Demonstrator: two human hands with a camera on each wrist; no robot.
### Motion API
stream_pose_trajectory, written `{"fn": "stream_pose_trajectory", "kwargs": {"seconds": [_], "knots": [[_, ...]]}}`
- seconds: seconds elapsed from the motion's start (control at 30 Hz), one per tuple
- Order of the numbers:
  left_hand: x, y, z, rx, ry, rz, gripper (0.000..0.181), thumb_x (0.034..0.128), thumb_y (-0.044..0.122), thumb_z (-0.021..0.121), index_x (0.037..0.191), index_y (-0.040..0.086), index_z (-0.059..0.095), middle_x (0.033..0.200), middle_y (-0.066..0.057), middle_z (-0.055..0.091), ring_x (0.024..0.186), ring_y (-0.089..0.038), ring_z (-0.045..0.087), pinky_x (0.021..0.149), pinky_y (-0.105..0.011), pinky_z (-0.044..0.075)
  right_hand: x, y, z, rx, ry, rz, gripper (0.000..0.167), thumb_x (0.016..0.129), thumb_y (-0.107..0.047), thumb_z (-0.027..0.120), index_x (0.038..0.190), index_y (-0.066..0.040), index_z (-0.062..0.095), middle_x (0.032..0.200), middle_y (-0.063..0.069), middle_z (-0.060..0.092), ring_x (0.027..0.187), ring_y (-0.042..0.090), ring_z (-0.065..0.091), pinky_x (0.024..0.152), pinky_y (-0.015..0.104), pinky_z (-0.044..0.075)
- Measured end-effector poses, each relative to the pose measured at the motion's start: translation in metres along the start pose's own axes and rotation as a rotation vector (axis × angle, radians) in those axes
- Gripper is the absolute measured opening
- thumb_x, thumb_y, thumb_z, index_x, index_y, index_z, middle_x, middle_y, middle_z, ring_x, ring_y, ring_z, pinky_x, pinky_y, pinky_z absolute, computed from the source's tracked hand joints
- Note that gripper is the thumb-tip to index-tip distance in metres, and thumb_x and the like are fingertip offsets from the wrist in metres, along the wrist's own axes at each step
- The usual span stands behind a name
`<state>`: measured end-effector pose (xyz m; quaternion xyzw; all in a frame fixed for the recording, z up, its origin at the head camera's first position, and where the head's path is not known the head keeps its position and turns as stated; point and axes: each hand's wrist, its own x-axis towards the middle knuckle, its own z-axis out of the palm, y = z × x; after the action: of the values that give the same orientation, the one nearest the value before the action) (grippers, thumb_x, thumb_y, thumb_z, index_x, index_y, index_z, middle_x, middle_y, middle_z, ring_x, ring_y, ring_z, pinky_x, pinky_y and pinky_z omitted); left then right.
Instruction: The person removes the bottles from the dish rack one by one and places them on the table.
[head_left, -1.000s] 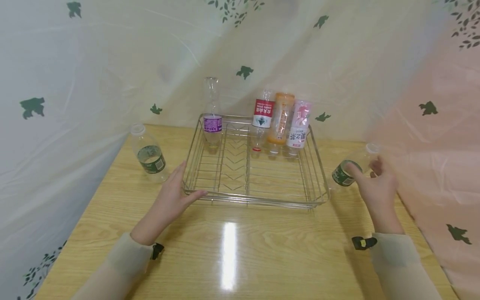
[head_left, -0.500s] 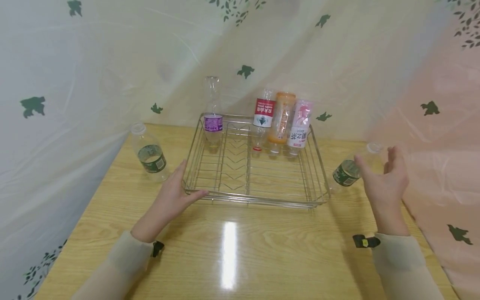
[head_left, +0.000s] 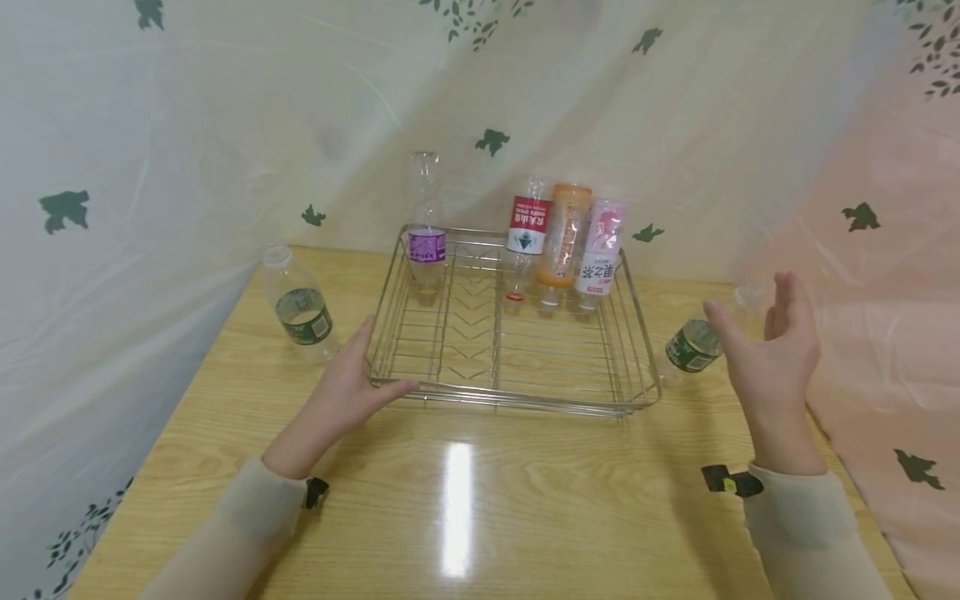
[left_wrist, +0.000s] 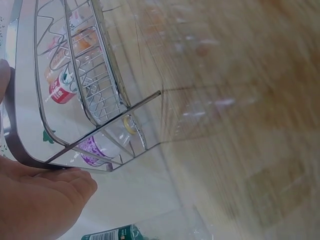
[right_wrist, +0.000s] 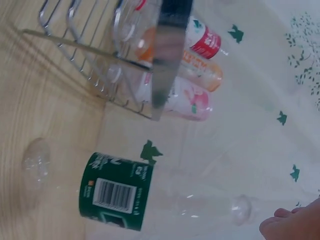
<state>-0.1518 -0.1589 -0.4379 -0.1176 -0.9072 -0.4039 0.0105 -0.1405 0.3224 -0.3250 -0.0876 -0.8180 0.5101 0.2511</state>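
Note:
A silver wire dish rack [head_left: 495, 400] stands on the table. My left hand [head_left: 343, 385] holds its front left corner, thumb along the front rim and fingers at the left side. In the left wrist view those fingers [left_wrist: 65, 187] lie against the outside of the rim. To the right of the rack stands a clear bottle with a green label [head_left: 693, 346], uncapped as far as I can see. My right hand [head_left: 776, 367] is beside this bottle, thumb and fingers spread, holding nothing. In the right wrist view, the bottle's green label [right_wrist: 116, 191] shows a barcode.
Inside the rack, upside down, are a purple-labelled bottle [head_left: 427, 247], a red-labelled bottle [head_left: 528, 225], an orange bottle [head_left: 564, 237] and a pink-and-white bottle [head_left: 600, 250]. Another green-labelled bottle [head_left: 303, 317] stands left of the rack. A patterned curtain [head_left: 225, 125] hangs behind the wooden table [head_left: 525, 500].
My right hand has let go of the green-labelled bottle at the right and drawn away to the right, fingers spreading. The left hand stays at the rack corner.

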Motion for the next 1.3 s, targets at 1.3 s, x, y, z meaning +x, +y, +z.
{"fn": "stream_pose_trajectory", "kwargs": {"seconds": [1.3], "knots": [[0.001,0.001,0.003,-0.045,0.026,0.006,0.123,0.0790,0.059,0.082,0.163,0.005,0.011,0.164,-0.020,0.021,0.146,-0.042,0.025,0.117,-0.059,0.024,-0.015,-0.062,0.044,0.053,-0.202,-0.176,0.088,0.089,-0.015,0.081,0.160,-0.015,0.029,0.163,0.002,0.031,0.147,0.014,0.029,0.116,0.022,0.026]]}}
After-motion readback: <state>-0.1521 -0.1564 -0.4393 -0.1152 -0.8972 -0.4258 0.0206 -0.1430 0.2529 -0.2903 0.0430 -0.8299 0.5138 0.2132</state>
